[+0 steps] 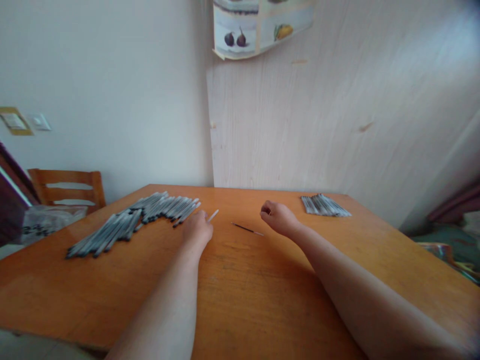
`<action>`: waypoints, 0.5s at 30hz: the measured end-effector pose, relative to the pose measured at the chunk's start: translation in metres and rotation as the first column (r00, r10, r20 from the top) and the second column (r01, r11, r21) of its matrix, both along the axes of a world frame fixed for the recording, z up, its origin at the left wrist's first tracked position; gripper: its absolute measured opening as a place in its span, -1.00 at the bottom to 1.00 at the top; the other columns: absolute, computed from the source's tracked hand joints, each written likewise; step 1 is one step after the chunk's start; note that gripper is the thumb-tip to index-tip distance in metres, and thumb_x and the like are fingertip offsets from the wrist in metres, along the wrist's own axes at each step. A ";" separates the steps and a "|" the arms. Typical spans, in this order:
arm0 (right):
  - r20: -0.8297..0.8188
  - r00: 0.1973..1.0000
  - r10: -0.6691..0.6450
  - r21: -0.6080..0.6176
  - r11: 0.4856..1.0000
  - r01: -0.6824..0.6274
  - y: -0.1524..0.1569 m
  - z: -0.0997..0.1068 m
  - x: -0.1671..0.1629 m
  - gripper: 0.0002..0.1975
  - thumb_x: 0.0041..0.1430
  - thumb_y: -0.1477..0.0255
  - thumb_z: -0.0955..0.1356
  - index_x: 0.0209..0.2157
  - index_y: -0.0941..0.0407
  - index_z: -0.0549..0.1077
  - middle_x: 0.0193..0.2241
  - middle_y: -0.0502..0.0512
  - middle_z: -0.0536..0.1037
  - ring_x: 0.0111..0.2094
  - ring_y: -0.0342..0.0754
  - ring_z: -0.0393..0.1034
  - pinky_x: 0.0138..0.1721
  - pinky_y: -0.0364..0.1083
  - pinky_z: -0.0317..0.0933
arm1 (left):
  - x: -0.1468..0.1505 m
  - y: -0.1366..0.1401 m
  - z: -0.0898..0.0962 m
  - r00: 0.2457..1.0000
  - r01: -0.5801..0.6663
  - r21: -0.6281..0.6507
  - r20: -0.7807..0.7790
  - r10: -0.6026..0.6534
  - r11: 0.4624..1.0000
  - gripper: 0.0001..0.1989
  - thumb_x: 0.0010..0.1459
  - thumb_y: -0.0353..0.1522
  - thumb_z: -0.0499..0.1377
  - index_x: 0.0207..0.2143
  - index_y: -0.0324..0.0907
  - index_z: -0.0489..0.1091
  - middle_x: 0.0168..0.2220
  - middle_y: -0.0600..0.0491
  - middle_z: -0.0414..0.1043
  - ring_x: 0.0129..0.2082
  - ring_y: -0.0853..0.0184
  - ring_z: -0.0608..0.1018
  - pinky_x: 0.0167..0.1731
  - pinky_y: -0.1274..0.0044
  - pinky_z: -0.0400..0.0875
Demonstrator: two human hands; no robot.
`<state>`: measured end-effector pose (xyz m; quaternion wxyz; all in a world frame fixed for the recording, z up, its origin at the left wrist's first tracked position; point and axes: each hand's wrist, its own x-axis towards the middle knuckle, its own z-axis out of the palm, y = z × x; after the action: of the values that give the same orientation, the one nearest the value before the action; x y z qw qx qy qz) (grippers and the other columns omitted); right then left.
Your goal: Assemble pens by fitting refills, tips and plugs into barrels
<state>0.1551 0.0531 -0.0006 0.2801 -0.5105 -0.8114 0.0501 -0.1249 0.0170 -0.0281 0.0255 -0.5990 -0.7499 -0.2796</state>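
My left hand [197, 229] is closed around a pen [213, 215], whose pale end sticks out past the fingers to the upper right. The rest of that pen is hidden by the hand. My right hand [278, 217] hovers over the table with its fingers curled together; what they hold, if anything, is hidden. Between the two hands a thin black pen refill [245, 228] lies on the wood, apart from both. Left of my left hand spreads a large pile of clear pens with black ends [116, 231]. Beyond my right hand lies a smaller bundle of refills or thin pens [324, 205].
The wooden table [240, 300] reaches to the wall at the back. A wooden chair [71, 186] and a clear plastic bag [52, 220] stand past its left edge. A fruit poster [258, 30] hangs on the wall. Coloured items [446, 252] lie past the right edge.
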 end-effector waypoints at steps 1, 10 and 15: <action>-0.005 1.000 0.001 0.017 1.000 -0.001 -0.002 0.001 -0.002 -0.87 0.14 0.41 0.28 -0.31 0.10 0.46 -0.34 0.11 0.56 -0.33 -0.07 0.39 -0.36 -0.16 0.13 | 0.002 0.001 0.001 0.999 0.027 0.030 0.036 -0.029 0.999 -0.72 0.03 -0.43 0.08 -0.18 -0.17 0.44 -0.22 -0.19 0.51 -0.15 0.06 0.51 -0.21 0.37 0.31; 0.060 0.988 0.141 0.158 0.976 -0.149 -0.023 0.007 -0.020 -0.48 0.16 0.41 0.29 0.18 0.04 0.23 0.10 0.19 0.39 0.04 0.06 0.30 -0.03 0.00 0.19 | 0.046 -0.009 0.016 0.701 0.359 0.288 0.545 -0.460 0.888 -0.84 -0.02 -0.42 0.17 -0.31 -0.16 0.43 -0.34 -0.01 0.48 -0.31 0.27 0.50 -0.21 0.44 0.37; 0.145 0.971 0.189 0.152 0.966 -0.210 -0.029 0.008 -0.025 -0.52 0.20 0.36 0.29 0.17 0.02 0.28 0.10 0.19 0.39 0.10 0.08 0.24 0.04 0.06 0.13 | 0.058 -0.018 0.024 0.532 0.410 0.321 0.676 -0.510 0.854 -0.80 -0.03 -0.35 0.22 -0.29 -0.19 0.43 -0.32 0.01 0.47 -0.29 0.32 0.49 -0.19 0.47 0.36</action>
<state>0.1306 0.0242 0.0074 0.2620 -0.4032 -0.8765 -0.0229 -0.0665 -0.0008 -0.0043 -0.3188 -0.6056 -0.4900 -0.5399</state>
